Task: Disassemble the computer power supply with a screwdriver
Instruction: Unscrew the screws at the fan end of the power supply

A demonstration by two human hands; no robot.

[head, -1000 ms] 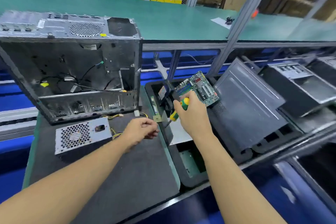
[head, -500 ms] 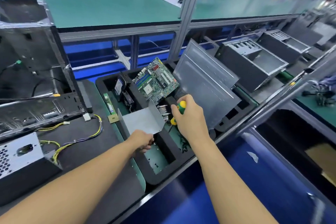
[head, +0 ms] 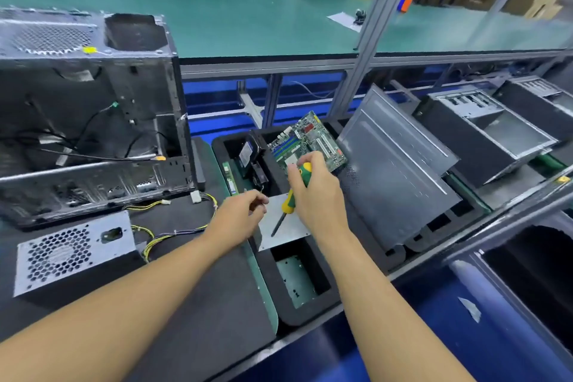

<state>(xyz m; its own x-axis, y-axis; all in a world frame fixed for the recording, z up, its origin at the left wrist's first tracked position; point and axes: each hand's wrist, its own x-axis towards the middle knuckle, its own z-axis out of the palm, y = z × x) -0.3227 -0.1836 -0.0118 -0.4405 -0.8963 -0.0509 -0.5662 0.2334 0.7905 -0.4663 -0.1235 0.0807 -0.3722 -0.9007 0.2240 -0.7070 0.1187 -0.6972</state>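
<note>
Two bare hands are meeting over a black foam tray (head: 310, 316) near the centre of the view. The right hand (head: 319, 198) is clenching round the yellow-and-green handle of the screwdriver (head: 287, 205), with all fingers wrapped about it. The shaft is pointing down toward 7 o'clock, and its tip is sitting over a grey metal plate (head: 288, 229); whether tip and plate are touching cannot be told. The left hand (head: 238, 217), at 9 o'clock of the right, is curling its fingers at the plate's upper left corner and is grasping it there. The plate is lying tilted across one tray compartment. The power supply (head: 71, 253) is sitting well apart from both hands, at 8 o'clock of them, on a dark mat (head: 201, 304), with its perforated grille face showing and neither hand touching it. Its yellow and black cables (head: 173, 234) are trailing across the mat toward the left hand. An open case (head: 93, 121) is standing at 10 o'clock, just behind the power supply. A motherboard (head: 310, 139) is leaning in the tray at 12 o'clock of the right hand. A grey panel (head: 397, 170) is leaning at 3 o'clock.
</note>
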